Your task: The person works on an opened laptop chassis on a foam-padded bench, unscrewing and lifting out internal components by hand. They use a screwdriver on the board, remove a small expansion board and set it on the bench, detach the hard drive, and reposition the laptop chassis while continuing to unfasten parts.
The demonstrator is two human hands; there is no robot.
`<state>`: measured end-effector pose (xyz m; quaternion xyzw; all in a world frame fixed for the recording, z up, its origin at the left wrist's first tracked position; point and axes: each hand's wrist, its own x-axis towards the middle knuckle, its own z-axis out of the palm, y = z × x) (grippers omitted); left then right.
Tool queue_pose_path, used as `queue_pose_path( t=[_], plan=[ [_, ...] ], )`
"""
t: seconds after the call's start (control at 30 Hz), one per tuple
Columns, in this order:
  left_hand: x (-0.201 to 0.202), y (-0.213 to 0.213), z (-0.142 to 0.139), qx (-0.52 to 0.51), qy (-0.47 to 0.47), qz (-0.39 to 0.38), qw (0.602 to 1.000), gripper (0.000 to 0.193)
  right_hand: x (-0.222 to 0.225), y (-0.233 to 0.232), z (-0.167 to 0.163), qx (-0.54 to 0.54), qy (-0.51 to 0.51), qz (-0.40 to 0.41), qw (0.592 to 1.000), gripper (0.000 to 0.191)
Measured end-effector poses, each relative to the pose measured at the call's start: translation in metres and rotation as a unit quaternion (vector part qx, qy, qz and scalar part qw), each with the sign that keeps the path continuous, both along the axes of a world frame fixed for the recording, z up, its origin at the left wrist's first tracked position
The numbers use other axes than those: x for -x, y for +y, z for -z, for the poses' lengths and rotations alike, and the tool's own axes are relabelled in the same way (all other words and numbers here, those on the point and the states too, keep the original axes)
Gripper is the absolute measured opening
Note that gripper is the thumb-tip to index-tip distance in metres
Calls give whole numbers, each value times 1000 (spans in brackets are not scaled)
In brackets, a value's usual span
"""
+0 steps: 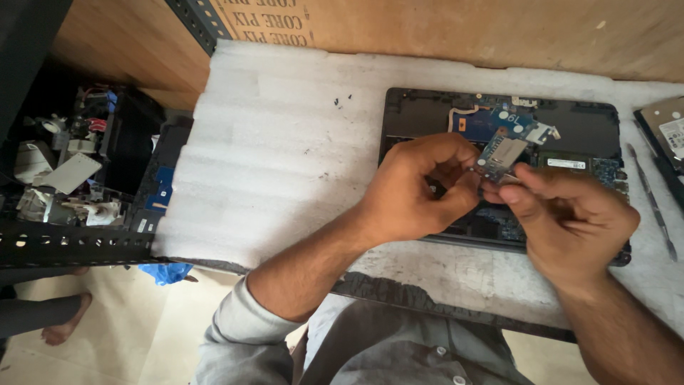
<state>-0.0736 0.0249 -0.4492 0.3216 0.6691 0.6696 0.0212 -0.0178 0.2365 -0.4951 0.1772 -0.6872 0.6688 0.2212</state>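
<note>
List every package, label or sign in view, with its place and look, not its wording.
Brown cardboard box: top edge, behind the foam sheet, dark print.
White rectangular sticker: inside the opened laptop, right of the hands.
White label: on the silver drive, far right edge.

Setting: electronics repair workshop. Evidence: opened black laptop chassis with exposed blue circuit boards [570,132] on a tabletop padded with white foam sheet [271,157]; slim grey metal prying tool [652,199]; slotted black steel shelf rail [71,246] fronting a heap of salvaged parts [68,171].
</note>
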Motion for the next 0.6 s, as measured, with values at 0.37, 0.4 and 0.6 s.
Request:
queue_pose_path(
  t=[0.37, 0.4, 0.6],
  plan=[
    [27, -52, 5, 280, -1, -7, 960, 13, 12, 30, 7, 102, 27, 1, 994, 13],
    [28, -60, 10, 277, 18, -21, 960, 16, 11, 35, 10, 110, 24, 8, 994, 13],
    [21, -81, 41, 300, 104, -51, 947, 31, 10, 57, 26, 134, -7, 31, 990, 14]
  ],
)
